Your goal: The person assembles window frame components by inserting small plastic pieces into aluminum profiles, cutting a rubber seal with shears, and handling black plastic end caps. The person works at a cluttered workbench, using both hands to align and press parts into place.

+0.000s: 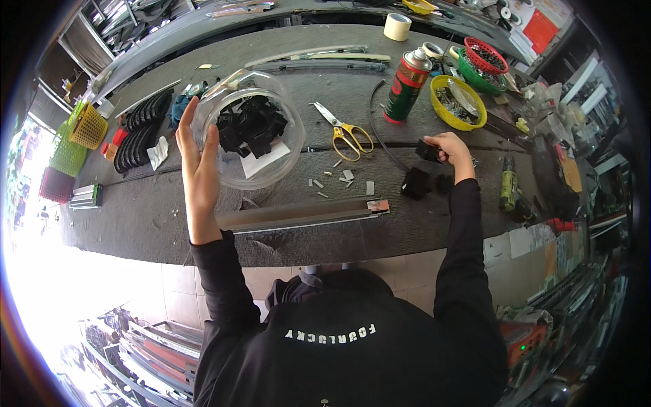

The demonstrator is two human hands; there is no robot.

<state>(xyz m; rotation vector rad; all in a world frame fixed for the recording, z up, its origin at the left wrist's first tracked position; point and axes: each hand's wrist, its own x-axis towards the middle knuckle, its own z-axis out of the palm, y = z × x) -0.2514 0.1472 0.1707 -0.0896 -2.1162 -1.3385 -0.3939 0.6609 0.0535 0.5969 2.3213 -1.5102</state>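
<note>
Our left hand [196,163] holds the clear tub [290,154] of black pieces [254,122] by its left rim, thumb and fingers parted around it. Our right hand [454,150] pinches a black block [426,150] between closed fingertips over the table [149,230], right of the scissors [337,123]

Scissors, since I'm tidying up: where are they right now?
In the head view, the scissors lie on the table near the middle, between the clear tub and the spray can.

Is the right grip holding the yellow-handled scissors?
No, the right grip pinches a small black piece, while the scissors lie apart from it on the dark worktable.
</note>
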